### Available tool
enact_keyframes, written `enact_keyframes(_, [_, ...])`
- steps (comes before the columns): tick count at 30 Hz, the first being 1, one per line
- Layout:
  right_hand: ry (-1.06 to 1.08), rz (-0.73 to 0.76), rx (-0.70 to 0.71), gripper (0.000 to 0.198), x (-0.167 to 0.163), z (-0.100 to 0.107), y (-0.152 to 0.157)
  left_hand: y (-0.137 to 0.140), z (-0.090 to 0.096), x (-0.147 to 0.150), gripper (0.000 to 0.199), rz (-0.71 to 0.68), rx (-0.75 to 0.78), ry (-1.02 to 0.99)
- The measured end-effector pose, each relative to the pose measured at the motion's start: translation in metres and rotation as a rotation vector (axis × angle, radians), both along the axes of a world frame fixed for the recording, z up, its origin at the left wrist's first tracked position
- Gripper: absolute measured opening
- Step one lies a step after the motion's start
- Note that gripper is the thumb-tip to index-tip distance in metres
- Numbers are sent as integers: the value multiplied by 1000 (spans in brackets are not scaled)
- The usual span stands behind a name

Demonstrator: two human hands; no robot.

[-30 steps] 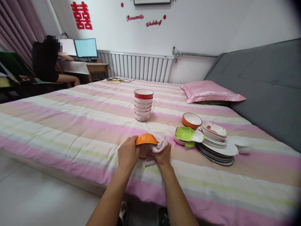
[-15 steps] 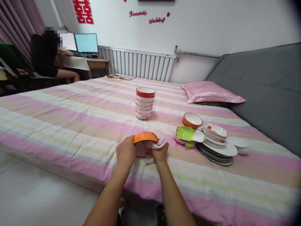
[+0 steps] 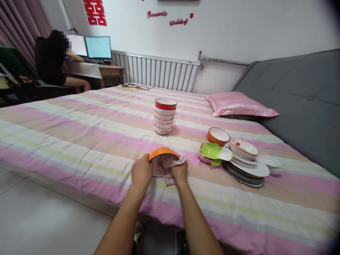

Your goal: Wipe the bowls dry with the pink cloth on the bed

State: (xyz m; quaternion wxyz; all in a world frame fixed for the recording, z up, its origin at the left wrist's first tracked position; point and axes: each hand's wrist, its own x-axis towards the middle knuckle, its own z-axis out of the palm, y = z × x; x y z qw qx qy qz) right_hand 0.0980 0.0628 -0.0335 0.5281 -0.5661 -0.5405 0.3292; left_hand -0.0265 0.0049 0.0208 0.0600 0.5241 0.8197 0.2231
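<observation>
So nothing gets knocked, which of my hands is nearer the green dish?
Right. The right hand, holding the cloth, is left of the green dish; the left hand is farther left, beyond the held orange bowl.

Between our hands, we hold a bowl (image 3: 162,151), orange outside, pale inside and dark-rimmed, tilted with its hollow toward us. Our left hand (image 3: 141,171) grips its edge; a pale pink cloth (image 3: 170,162), crumpled in our right hand (image 3: 180,172), reaches inside.

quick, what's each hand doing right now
Left hand: closed on the rim of the orange bowl.
Right hand: closed on the pale pink cloth, at the bowl's opening.
</observation>
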Motion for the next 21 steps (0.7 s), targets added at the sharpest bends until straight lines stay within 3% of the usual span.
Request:
enact_keyframes(6, [84,-17,61,10,-3,0,-5,-5,-1,-1,36,-7,78,-107])
enact_keyframes(13, [207,-63,186,26,-3,-5,0,-7,-2,4,33,-14,155,-237])
enact_keyframes(21, [238,-185,156,22,0,-5,5,-6,-2,15,28,15,199,-377])
